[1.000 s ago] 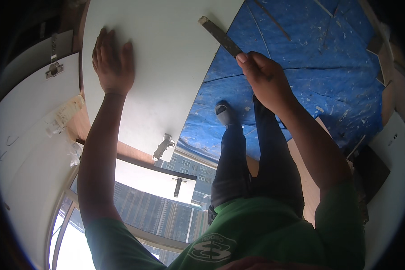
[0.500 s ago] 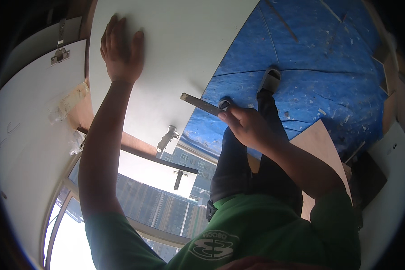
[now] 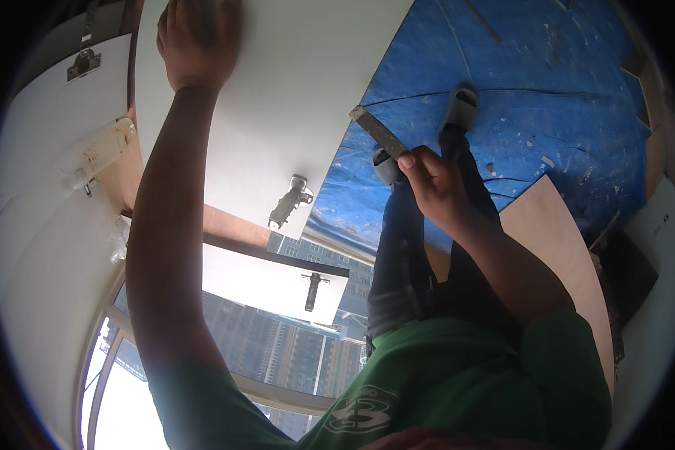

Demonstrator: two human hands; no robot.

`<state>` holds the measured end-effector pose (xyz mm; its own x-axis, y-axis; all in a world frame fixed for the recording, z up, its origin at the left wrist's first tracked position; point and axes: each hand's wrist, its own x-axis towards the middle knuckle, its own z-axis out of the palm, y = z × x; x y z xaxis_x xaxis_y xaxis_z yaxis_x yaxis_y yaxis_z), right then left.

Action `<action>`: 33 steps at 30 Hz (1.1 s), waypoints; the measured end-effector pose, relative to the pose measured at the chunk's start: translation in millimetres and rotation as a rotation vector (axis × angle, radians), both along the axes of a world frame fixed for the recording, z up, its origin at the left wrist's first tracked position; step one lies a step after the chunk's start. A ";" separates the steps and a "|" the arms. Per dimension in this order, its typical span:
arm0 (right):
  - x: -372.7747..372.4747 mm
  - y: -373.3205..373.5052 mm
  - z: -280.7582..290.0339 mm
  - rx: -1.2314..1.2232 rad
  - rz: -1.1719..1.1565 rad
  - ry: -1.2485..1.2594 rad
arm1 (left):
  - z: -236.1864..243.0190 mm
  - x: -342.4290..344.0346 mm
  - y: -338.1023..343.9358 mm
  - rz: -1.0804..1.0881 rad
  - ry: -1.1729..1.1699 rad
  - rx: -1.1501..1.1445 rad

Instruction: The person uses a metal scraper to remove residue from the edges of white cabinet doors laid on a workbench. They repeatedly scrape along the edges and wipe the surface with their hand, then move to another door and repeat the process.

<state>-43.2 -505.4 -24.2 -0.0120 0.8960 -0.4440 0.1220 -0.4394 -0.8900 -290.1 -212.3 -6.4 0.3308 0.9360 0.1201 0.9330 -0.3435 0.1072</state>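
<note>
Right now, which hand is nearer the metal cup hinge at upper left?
Left. The left hand is on the white panel, right of the cup hinge; the right hand, gripping a flat strip, is much farther right.

Dim interior; daylight from window (image 3: 131, 390), lower left, blown white; left hand (image 3: 199, 46) shadowed; fisheye bends edges, corners black.
</note>
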 end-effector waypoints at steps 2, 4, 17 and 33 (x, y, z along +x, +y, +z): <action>-9.2 -7.3 -0.1 0.007 -0.025 -0.011 | 4.1 0.6 -4.6 0.076 0.051 -0.064; -12.5 -5.9 -0.9 -0.024 -0.009 -0.034 | 0.2 -0.4 -1.7 0.082 0.043 -0.018; -23.9 8.5 4.0 0.052 -0.070 -0.182 | -9.0 -5.9 3.2 0.062 0.041 0.026; -20.6 66.8 5.2 0.065 -0.129 -0.040 | -2.4 1.9 -3.3 0.108 0.024 -0.024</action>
<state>-63.8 -438.6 -19.0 0.1220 0.9157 -0.3830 0.1045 -0.3956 -0.9125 -288.2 -215.7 -8.8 0.2302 0.9689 0.0905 0.9669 -0.2383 0.0915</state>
